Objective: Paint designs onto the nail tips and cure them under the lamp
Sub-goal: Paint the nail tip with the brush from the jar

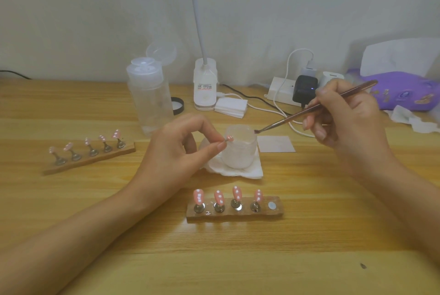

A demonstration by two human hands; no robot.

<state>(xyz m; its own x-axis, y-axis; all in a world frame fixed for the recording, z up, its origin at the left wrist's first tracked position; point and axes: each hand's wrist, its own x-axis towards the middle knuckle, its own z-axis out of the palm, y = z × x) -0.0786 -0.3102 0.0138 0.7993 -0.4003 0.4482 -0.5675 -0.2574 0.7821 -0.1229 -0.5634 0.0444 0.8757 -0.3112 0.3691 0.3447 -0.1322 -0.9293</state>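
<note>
A: Where is the left hand (173,149), and what have its fingers (220,145) got?

B: It hangs above the worktop (309,259). Thumb and forefinger are pinched together on a pink nail tip (230,138) dotted with white. The remaining fingers curl loosely underneath.

A: And the right hand (345,118)?

B: Its fingers (319,128) are clamped on a thin brush (316,106) — held like a pen, with the handle slanting up past the knuckles and the bristles pointing towards the left fingers. The bristle end sits at the rim of a frosted white cup (240,154), near the pinched tip but apart from it.

A: What lies around the fingers?

B: The cup stands just behind the left fingertips on a folded tissue (238,172). Nearer the person than both sets of fingers is a wooden holder (234,215). It carries four more pink tips (219,197) upright on metal stands, each with white marks — its fifth spot, a bare round disc (271,205), lies on the side of the right fingers.

A: Anything off to the side?

B: A second holder (90,160), well left of the left fingers, bears five dotted tips (102,138). Beyond the fingers stand a clear bottle (150,97), a white lamp (205,90), a stack of white pads (231,105) and a power strip (278,93) with plugs. A purple pouch (404,90) lies behind the right fingers.
</note>
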